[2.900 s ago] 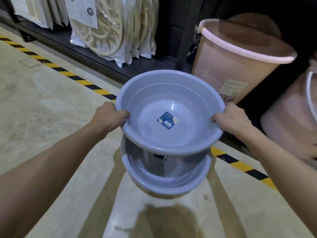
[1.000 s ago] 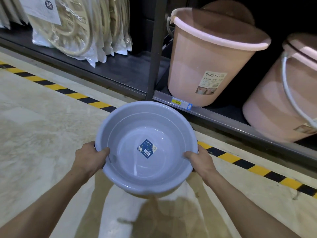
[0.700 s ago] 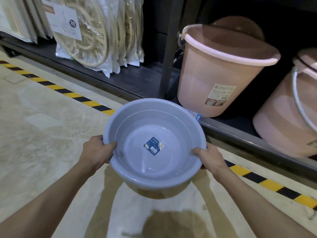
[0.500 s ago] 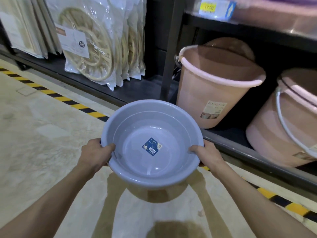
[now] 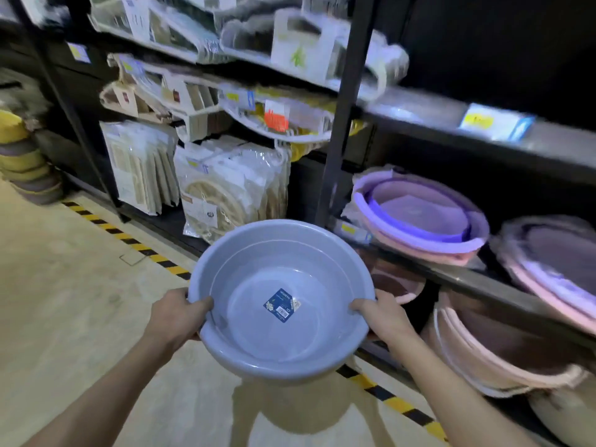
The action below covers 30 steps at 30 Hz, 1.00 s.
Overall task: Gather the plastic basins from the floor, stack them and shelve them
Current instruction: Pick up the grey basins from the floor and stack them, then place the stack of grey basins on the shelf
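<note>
Upright post (image 5: 338, 137) behind held basin (image 5: 280, 301).

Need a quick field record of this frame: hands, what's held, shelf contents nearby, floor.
left hand: grips the left rim of the grey basin, thumb over the edge
right hand: grips the right rim
basin state: held above the floor, upright, tilted slightly toward the camera, blue label on its inner bottom
stack: any basins beneath are hidden
shelf to the right: purple and pink basins on the middle level, pink buckets below
shelf to the left: bagged goods
floor: yellow-black tape along the shelving
</note>
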Tool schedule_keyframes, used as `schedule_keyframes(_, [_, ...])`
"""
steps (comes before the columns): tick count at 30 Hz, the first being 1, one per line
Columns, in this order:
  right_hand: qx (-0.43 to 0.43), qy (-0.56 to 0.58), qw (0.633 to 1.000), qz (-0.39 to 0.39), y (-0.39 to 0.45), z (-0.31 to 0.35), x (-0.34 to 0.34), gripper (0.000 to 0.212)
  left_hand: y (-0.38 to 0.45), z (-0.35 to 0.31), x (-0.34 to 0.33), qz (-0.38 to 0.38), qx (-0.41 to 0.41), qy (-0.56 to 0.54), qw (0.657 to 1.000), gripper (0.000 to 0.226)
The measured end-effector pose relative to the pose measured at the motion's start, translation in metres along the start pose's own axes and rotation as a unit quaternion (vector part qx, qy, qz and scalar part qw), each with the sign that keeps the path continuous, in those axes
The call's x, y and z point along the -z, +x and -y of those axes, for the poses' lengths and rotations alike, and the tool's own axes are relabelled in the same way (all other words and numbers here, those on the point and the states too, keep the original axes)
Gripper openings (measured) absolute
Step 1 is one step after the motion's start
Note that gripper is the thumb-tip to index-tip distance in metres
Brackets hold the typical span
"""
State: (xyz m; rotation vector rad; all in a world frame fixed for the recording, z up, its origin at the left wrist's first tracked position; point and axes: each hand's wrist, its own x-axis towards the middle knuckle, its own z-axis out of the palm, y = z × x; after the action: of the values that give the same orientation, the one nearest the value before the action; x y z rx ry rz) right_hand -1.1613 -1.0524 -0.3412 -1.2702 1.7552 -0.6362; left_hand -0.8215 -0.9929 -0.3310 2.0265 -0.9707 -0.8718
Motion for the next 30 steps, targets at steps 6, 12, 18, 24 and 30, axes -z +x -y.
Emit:
schedule_keyframes(6, [0.017, -0.017, 1.0, -0.016, -0.099, 0.18, 0.116, 0.037, -0.075, -0.172, 0.125, 0.023, 0.003, -0.017, 1.0, 0.013])
schedule_keyframes(12, [0.045, 0.001, 0.998, -0.042, -0.149, 0.304, 0.202, 0.044, -0.115, -0.301, 0.204, -0.001, -0.054, -0.004, 0.999, 0.024])
schedule_keyframes(18, [0.087, 0.044, 0.993, -0.067, -0.164, 0.345, 0.235, 0.016, -0.121, -0.359, 0.226, -0.014, -0.11, -0.017, 0.994, 0.044])
schedule_keyframes(24, [0.069, 0.067, 0.993, -0.073, -0.17, 0.333, 0.242, 0.021, -0.122, -0.376, 0.224, 0.018, -0.12, 0.005, 0.993, 0.025])
schedule_keyframes(30, [0.008, 0.089, 0.99, -0.113, -0.181, 0.3, 0.266, 0.03, -0.112, -0.395, 0.183, 0.083, -0.148, 0.036, 0.985, 0.037])
